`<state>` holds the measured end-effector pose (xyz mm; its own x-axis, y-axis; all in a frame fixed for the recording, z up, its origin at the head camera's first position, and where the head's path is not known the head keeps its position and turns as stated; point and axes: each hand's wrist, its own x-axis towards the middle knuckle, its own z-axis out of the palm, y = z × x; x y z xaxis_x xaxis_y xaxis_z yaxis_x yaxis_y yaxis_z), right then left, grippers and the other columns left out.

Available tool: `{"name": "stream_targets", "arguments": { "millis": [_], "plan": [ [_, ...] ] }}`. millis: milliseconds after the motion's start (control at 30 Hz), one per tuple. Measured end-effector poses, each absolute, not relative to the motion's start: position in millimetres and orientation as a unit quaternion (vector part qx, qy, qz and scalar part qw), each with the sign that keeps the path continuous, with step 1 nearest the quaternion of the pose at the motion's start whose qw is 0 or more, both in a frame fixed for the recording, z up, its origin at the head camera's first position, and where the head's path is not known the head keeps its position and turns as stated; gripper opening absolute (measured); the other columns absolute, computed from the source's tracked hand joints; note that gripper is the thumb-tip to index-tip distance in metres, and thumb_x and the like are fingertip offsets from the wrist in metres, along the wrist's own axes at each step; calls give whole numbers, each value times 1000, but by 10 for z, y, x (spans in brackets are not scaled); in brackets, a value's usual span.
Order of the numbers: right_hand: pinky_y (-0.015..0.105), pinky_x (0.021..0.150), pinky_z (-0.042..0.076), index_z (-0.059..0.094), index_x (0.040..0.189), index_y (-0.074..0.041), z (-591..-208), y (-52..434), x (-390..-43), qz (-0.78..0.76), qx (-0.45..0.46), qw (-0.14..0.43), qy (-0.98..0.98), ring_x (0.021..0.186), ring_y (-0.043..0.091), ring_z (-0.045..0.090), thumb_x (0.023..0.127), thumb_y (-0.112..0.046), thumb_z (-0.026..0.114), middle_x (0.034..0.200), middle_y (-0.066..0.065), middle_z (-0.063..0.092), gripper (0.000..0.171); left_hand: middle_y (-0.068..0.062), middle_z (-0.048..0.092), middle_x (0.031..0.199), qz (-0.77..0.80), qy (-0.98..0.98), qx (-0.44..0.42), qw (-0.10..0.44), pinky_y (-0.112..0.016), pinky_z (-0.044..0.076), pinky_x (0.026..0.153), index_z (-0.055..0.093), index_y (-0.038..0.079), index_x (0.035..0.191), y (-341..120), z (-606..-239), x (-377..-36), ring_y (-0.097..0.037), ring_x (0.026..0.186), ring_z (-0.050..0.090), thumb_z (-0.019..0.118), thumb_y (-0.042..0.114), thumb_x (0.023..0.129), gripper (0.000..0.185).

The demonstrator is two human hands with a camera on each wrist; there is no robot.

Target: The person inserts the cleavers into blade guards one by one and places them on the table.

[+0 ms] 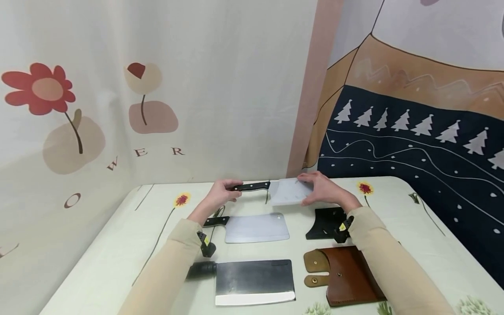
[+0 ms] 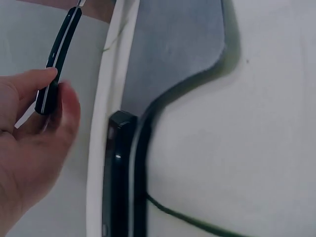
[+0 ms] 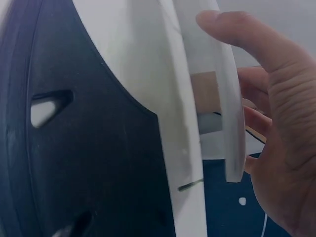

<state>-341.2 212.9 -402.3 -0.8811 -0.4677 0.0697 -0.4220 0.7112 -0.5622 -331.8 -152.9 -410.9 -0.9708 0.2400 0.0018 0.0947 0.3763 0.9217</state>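
At the table's far side my left hand [image 1: 221,195] pinches the black riveted handle [image 1: 252,187] of a knife between thumb and fingers. The knife's blade runs into a white translucent blade sheath [image 1: 291,191], which hides most of it. My right hand [image 1: 323,189] grips that sheath by its right end, thumb on the near side and fingers behind, as the right wrist view shows. Nearer to me lies a cleaver [image 1: 257,228] with a black handle, partly behind my left forearm. A black blade cover [image 1: 323,223] lies below my right hand.
A larger dark-bladed cleaver [image 1: 255,280] lies at the near side, its handle partly covered by my left sleeve. Right of it is a brown leather sheath [image 1: 350,275] with two snap straps. A printed curtain [image 1: 220,87] hangs behind the table [image 1: 157,245].
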Motion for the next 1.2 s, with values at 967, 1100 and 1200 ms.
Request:
{"name": "stream_targets", "arguments": {
  "millis": [967,1100,1200],
  "plan": [
    [52,115,33,53,143,11,-4260,1939,-3672,-275,-255,61,925,141,44,39,73,-20,89,150,29,47,84,-22,61,138,448,893,35,23,-45,46,104,65,-3,134,-1562,-4285,-3536,-38,127,56,74,4,91,44],
    [53,116,31,51,144,11,-4277,1952,-3655,-300,-263,70,914,144,45,36,76,-18,89,153,28,43,83,-23,64,133,447,893,38,20,-45,45,105,66,-4,132,-1571,-4293,-3530,-38,125,58,73,4,91,42],
    [55,117,29,48,147,9,-4266,1980,-3632,-320,-257,82,908,146,44,33,78,-19,89,156,27,38,84,-22,65,132,460,887,37,24,-43,49,101,65,-5,133,-1578,-4305,-3532,-37,123,60,72,4,93,41]
  ]
}}
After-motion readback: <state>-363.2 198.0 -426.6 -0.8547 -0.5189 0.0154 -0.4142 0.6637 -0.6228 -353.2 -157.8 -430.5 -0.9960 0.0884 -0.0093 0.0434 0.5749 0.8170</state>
